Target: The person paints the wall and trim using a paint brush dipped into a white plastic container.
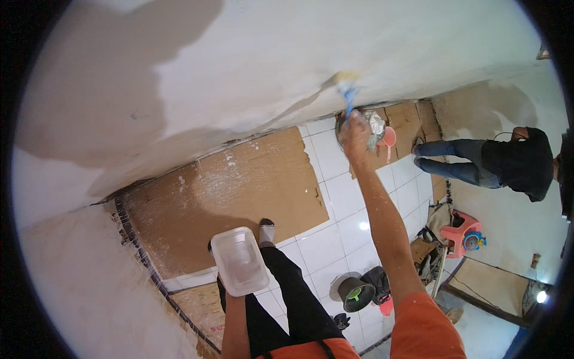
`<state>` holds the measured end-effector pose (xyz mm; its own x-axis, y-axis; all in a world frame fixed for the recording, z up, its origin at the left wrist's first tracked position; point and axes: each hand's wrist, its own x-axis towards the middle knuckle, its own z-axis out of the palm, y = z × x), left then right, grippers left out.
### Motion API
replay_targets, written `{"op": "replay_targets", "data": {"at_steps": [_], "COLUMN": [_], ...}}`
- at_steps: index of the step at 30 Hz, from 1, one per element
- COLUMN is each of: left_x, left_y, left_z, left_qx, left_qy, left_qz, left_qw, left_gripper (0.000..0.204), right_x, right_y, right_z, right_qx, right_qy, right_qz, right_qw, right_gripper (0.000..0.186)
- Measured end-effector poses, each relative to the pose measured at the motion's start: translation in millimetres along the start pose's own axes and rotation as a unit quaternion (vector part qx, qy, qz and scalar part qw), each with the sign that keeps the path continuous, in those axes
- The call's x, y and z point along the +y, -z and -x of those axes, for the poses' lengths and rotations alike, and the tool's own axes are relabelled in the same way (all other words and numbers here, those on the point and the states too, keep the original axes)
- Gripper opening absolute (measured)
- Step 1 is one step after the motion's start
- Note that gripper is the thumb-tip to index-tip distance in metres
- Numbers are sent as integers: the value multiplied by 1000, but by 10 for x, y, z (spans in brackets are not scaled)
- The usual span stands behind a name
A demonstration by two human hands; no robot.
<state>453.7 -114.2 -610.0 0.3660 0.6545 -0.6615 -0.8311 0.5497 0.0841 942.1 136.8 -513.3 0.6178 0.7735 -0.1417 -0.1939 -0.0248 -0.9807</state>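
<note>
My right hand (356, 128) is stretched far forward, its fingers closed round the blue handle of a paintbrush (349, 96). The brush's pale yellowish bristles are blurred and are at the whitish wall (269, 54); whether they touch it I cannot tell. Low on the left, my left hand (223, 286) holds up a white rectangular plastic tub (240, 261). Most of that hand is hidden beneath the tub. Inside the tub the bottom looks whitish, and how much it contains is hard to make out.
Spattered cardboard (263, 179) covers white floor tiles (323, 248) along the wall. A pink dipper (388, 137) lies beyond my right hand. A dark bucket (354, 294) stands nearer. At right are a pink plastic stool (460, 233) and a person in dark clothes (517, 158).
</note>
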Motion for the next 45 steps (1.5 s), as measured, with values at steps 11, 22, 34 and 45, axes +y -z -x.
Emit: {"op": "replay_targets", "data": {"at_steps": [11,22,34,45], "left_x": [112,221,736,1182], "left_y": [127,5,-458,-1290], "left_z": [100,139,621,1346], "left_qx": [15,-16,-68,-166], "left_qy": [-36,-45,-86,-167], "left_qz": [20,30,-3,-53], "left_qw": [999,998,994,970], "left_gripper": [58,59,59,60], "right_x": [-1272,-1002,-2443,-890], "right_y": [-265,-979,-1373,-1087], "right_z": [199,637,1233,894], "right_qx": [4,9,11,52], "right_qy": [-125,16,-28,112], "right_qz": [43,-32,-27,193], "right_qw": [991,999,999,974], "right_gripper": [23,27,30,26]}}
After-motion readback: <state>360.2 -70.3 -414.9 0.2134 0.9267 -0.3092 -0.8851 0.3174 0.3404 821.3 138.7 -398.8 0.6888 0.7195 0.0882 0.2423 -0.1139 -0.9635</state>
